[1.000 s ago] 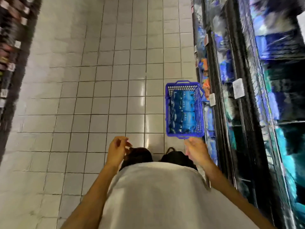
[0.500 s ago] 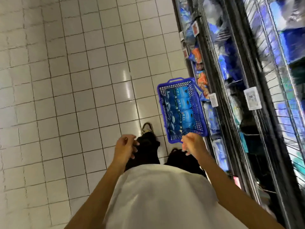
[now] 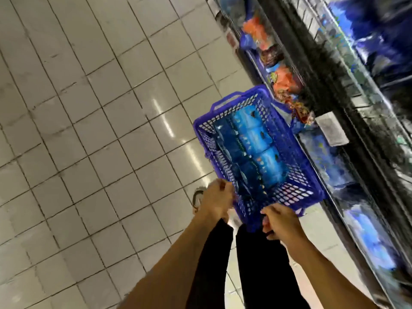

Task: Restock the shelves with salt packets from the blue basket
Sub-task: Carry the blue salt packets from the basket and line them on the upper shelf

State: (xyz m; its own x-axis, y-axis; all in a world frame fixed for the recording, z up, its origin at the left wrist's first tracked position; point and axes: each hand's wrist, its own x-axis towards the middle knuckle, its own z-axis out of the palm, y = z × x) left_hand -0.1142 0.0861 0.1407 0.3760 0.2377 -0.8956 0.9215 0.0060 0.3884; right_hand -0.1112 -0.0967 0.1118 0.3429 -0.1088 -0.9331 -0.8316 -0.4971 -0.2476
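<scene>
The blue basket (image 3: 287,150) stands on the tiled floor against the shelving, with several blue salt packets (image 3: 252,141) packed in rows inside. My left hand (image 3: 217,199) hangs at the basket's near left corner, fingers loosely curled, with nothing seen in it. My right hand (image 3: 281,221) is over the basket's near end, fingers loosely curled too, and holds no packet. Motion blur hides whether either hand touches the rim.
The shelving (image 3: 347,108) runs along the right, with blue packets on its lower levels, orange packets (image 3: 285,79) beyond the basket and a white price tag (image 3: 332,131). My black-trousered legs (image 3: 258,264) stand just before the basket. White floor tiles (image 3: 100,130) spread out to the left.
I have moved forward and leaned down toward the basket. Both hands have gone from in front of my waist to the basket's near end, and the view has tilted.
</scene>
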